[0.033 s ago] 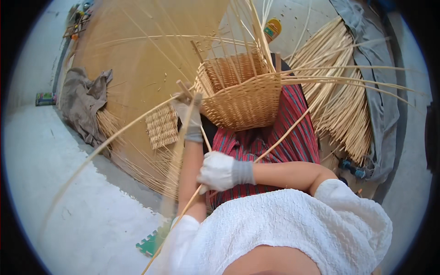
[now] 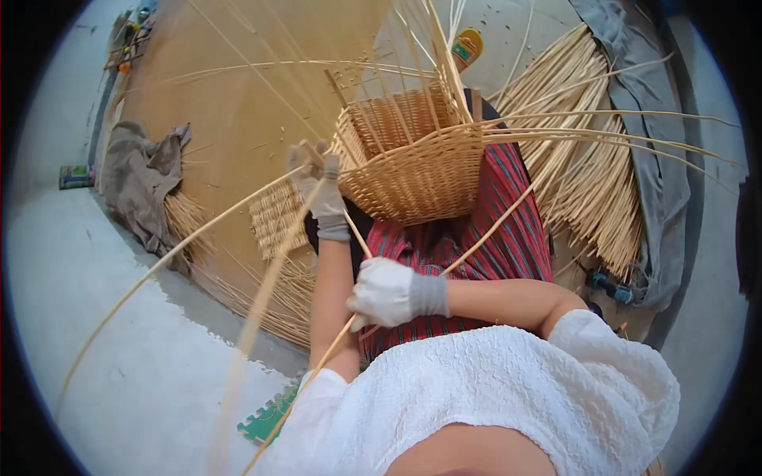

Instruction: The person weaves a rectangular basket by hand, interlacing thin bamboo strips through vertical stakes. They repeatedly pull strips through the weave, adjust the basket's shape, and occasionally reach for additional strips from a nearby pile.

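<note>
A woven reed basket (image 2: 413, 178) rests over my lap, with tall stakes and long loose reeds sticking out of it. My left hand (image 2: 316, 178), in a pale glove, is closed on reeds at the basket's left corner. Lower down, my gloved right hand (image 2: 381, 292) grips a long thin reed (image 2: 333, 346) that runs diagonally past it toward the bottom edge. Another long reed (image 2: 143, 282) arcs from my left hand out to the lower left, and a blurred one (image 2: 262, 309) hangs beside it. A small flat woven piece (image 2: 270, 218) lies left of the basket.
Reed bundles (image 2: 579, 190) lie on grey cloth (image 2: 651, 238) to the right, beside a power tool (image 2: 611, 287). A crumpled brown cloth (image 2: 143, 174) covers reeds at left. Also visible: a yellow object (image 2: 468, 46), small tools (image 2: 131, 44), a can (image 2: 75, 176), green foam mat (image 2: 266, 416).
My left hand has shifted slightly left, and the blurred reed beside it has swung leftward. My right hand is a little higher and farther right, still gripping its reed.
</note>
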The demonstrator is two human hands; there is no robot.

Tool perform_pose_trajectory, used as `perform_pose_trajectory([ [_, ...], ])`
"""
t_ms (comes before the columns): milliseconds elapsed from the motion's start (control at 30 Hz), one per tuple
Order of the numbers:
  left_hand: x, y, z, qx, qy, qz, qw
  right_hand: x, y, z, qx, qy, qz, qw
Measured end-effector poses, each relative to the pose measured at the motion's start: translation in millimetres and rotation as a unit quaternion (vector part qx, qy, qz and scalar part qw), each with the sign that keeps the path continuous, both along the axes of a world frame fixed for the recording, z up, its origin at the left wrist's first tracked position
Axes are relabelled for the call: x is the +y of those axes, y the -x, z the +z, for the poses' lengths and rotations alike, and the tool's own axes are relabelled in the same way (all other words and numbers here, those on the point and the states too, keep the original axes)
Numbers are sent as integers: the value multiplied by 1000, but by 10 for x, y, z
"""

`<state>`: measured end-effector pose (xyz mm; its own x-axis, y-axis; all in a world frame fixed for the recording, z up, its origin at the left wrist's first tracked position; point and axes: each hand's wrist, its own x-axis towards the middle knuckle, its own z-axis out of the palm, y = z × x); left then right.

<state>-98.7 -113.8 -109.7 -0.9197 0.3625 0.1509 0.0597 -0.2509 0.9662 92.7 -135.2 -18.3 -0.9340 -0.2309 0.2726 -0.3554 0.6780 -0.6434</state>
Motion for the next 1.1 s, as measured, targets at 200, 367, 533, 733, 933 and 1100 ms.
perform_pose_trajectory([
  [200,35,239,-3,-154,-129,-104,974,1556,-139,-701,102,441,-266,851],
  [367,-186,229,-77,-113,-59,-159,979,1874,81,-815,87,680,-270,676],
  [533,-364,137,-27,19,165,-191,967,1955,-179,-456,33,276,-395,875],
  [733,-344,110,-198,41,217,-195,956,1713,-103,-549,73,218,-518,824],
  [933,-369,111,-275,30,177,-203,962,849,-265,-129,146,402,-416,802],
  [1100,-301,70,-129,-144,146,-197,959,1423,722,359,89,255,-385,882],
])
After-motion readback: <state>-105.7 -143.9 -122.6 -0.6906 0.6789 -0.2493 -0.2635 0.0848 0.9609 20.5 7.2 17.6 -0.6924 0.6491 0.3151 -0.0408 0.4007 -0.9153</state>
